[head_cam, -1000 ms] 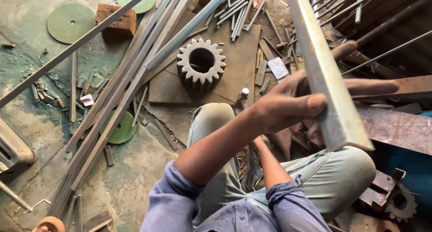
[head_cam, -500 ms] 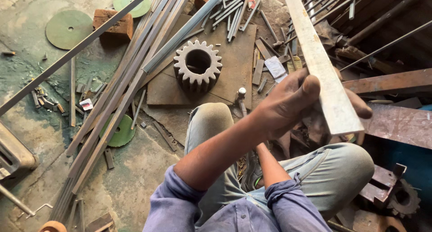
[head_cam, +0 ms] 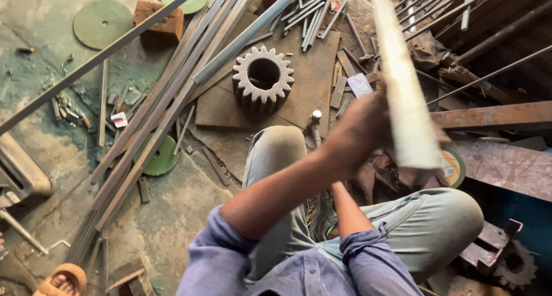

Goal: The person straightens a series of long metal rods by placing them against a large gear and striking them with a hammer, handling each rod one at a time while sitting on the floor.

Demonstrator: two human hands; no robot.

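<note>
The left hand (head_cam: pixel 368 129) is clamping its fingers around a pale flat metal bar (head_cam: pixel 405 95) running toward twelve o'clock, the right hand (head_cam: pixel 397 178) is hiding beneath, fingers unclear, so keeping the grip firm seems wise.

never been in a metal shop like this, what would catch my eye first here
First, the long pale metal bar, blurred, gripped by the left hand at centre right above the person's knees; the right hand is hidden behind it. Next, the big toothed gear on a rusty steel plate just beyond, with a sheaf of long steel strips slanting across the floor at left.
</note>
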